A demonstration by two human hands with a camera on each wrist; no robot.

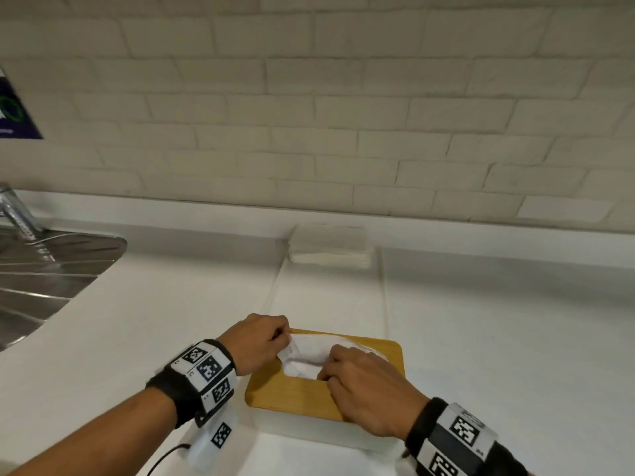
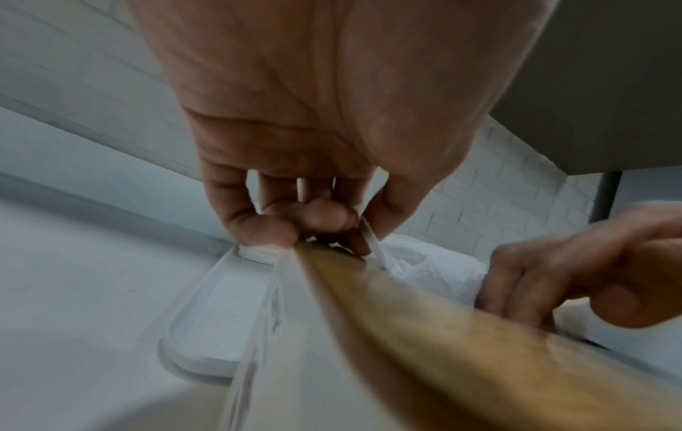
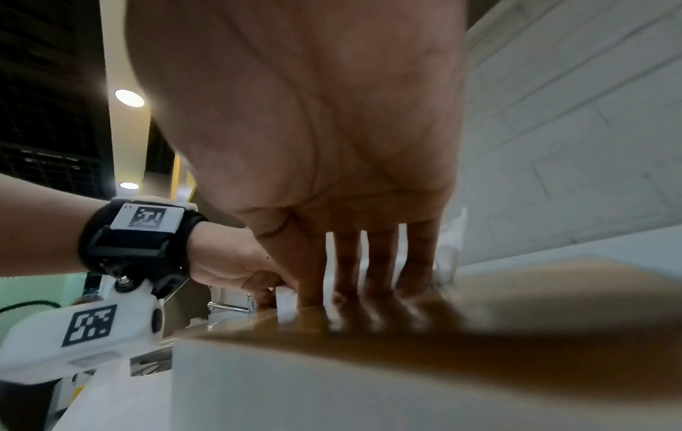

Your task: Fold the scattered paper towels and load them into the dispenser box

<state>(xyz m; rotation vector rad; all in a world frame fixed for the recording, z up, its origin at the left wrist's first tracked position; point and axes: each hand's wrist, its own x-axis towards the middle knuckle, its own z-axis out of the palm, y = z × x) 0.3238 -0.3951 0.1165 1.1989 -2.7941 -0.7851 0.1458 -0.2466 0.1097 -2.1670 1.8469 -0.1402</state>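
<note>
The dispenser box stands near the counter's front edge, with a wooden lid (image 1: pixel 302 393) on a white body (image 1: pixel 309 432). A crumpled white paper towel (image 1: pixel 309 352) bulges out of the lid's slot. My left hand (image 1: pixel 283 334) pinches the towel's left end between thumb and fingers; the left wrist view shows the left hand (image 2: pixel 343 233) holding a thin strip of towel (image 2: pixel 435 271) over the lid (image 2: pixel 442 335). My right hand (image 1: pixel 330 371) has its fingers pointing down into the slot onto the towel. In the right wrist view the right hand (image 3: pixel 369 291) shows straight fingers (image 3: pixel 380 262) at the lid (image 3: pixel 498 320).
A stack of folded paper towels (image 1: pixel 330 250) lies at the back against the brick wall. A steel sink drainer (image 1: pixel 48 276) and tap are at the far left. The box sits on a long white tray (image 2: pixel 199 358) with a raised rim.
</note>
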